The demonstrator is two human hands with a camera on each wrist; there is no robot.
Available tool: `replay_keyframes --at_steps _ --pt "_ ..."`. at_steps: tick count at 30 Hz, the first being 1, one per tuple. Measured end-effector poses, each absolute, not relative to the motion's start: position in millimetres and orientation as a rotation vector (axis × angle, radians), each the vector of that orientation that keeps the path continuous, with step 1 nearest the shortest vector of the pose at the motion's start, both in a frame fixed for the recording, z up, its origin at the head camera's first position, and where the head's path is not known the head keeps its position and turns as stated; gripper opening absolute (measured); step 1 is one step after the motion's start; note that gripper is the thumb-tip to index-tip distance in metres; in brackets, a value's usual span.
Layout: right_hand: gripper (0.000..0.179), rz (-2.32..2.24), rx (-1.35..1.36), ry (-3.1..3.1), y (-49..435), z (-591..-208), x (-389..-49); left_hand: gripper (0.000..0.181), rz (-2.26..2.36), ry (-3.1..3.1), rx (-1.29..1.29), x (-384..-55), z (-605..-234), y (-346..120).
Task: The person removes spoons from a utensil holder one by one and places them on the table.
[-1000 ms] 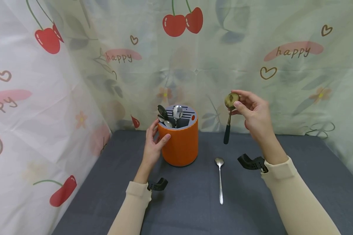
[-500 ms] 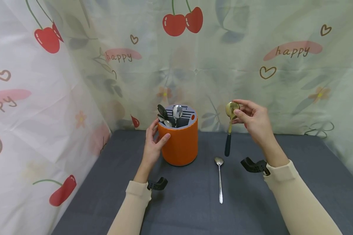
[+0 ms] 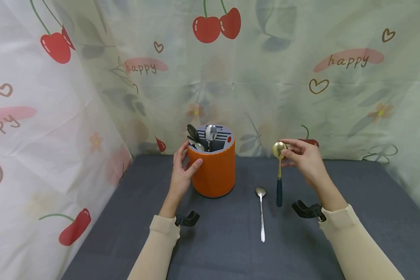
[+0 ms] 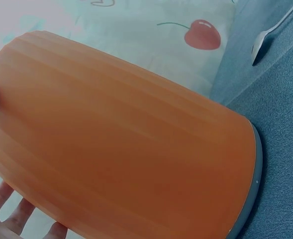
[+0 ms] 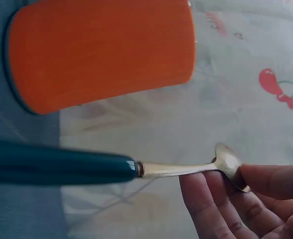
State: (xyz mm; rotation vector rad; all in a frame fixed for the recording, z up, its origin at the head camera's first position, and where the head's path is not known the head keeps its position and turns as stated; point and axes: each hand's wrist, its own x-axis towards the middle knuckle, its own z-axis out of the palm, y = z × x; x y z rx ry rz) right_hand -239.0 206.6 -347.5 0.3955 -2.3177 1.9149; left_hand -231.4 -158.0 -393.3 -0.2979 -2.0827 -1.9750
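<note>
My right hand (image 3: 307, 161) pinches a gold spoon with a dark teal handle (image 3: 279, 192) by its bowl. The spoon hangs upright, handle down, to the right of a silver spoon (image 3: 262, 217) that lies on the cloth. In the right wrist view, thumb and fingers grip the gold bowl (image 5: 228, 163) from both sides. With thumb in front and fingers round the left side, my left hand (image 3: 182, 175) holds an orange cylindrical utensil holder (image 3: 215, 175), which stands on the table. Several spoons, among them a silver one (image 3: 211, 133) and a black one (image 3: 193, 132), stick out of its slotted grey top.
A dark grey cloth (image 3: 227, 249) covers the table. Behind it and at the left hang printed curtains (image 3: 231, 77) with cherries and hearts. Black wrist mounts (image 3: 306, 210) jut out from both sleeves.
My right hand has lowered the gold spoon, moved it slightly right and turned its bowl, so its handle now hangs nearer the table. The left hand and holder stay put.
</note>
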Motion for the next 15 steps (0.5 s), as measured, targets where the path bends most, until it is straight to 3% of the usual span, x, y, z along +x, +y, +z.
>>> replay_keyframes --at_steps 15 --pt "0.048 2.071 0.307 -2.434 217.8 -395.8 -236.1 0.071 -1.966 -2.092 -0.296 -230.6 -392.6 -158.4"
